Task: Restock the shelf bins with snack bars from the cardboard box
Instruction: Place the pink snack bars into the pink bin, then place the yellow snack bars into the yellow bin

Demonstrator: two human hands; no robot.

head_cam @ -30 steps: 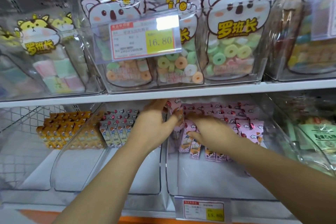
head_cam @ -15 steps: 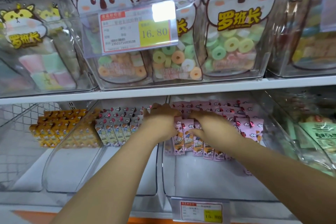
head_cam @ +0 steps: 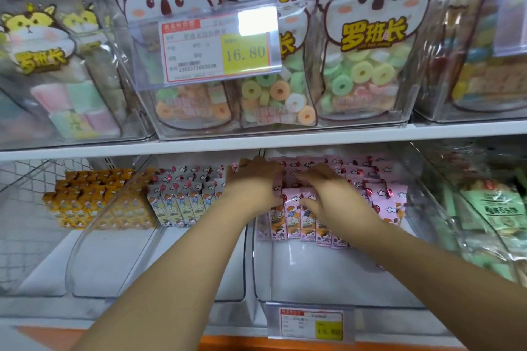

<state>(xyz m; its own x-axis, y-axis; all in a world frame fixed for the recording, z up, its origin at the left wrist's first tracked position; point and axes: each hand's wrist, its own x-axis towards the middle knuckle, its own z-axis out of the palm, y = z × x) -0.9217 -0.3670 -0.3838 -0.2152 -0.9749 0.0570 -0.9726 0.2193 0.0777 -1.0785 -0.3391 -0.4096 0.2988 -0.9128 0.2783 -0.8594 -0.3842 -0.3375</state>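
- Lower left: orange snack bars (head_cam: 85,196) stand in rows, well apart from both hands. I see little threat to them.
- Left of centre: white-wrapped snack bars (head_cam: 185,199) fill the back of the neighbouring bin. The left forearm crosses in front of them, so a sideways swing could clip that row.
- Centre: the left hand (head_cam: 253,185) lies on the left end of the pink snack bars (head_cam: 296,214), with its fingers hidden among the packs. I cannot tell if it grips any.
- The pink bars stand upright at the back of the clear bin (head_cam: 328,273), with bare floor in front. If the hands let go unevenly, the front row would likely topple forward.
- Right of centre: the right hand (head_cam: 325,194) curls its fingers over the front-row tops, thumb on their faces. Squeezing hard may crease the wrappers.
- Far right: green packets (head_cam: 496,208) sit in the next bin, untouched.
- The cardboard box is out of view.
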